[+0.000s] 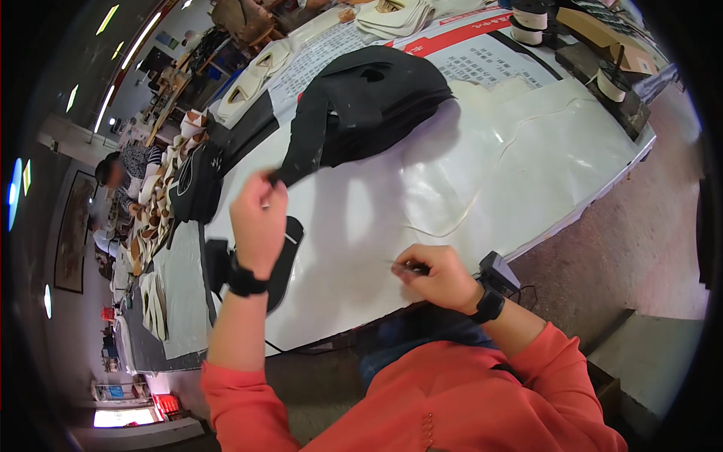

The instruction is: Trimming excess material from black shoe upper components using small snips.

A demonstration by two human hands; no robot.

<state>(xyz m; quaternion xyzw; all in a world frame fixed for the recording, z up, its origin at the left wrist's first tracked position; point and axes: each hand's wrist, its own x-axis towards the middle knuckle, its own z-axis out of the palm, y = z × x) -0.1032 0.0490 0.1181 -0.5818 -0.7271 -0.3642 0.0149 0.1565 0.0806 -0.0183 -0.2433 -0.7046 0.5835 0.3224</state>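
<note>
My left hand (258,218) is closed, pinching the lower end of a black fabric strip (305,147). That strip runs up to a thick stack of curved black fabric pieces (392,94) lying on the white table (346,279). Close to the table's near edge, my right hand (440,279) is closed around a small dark object with a thin tip (410,267); its kind is mostly hidden by the fingers. A flat black piece with a rounded end (288,260) lies partly under my left wrist.
White thread (471,207) trails over clear plastic sheeting (553,151) on the right. Thread spools (529,22) stand at the far right. White cut-out pieces (392,16) lie at the back. A black item with white lines (197,181) sits left; another person (135,169) is beyond.
</note>
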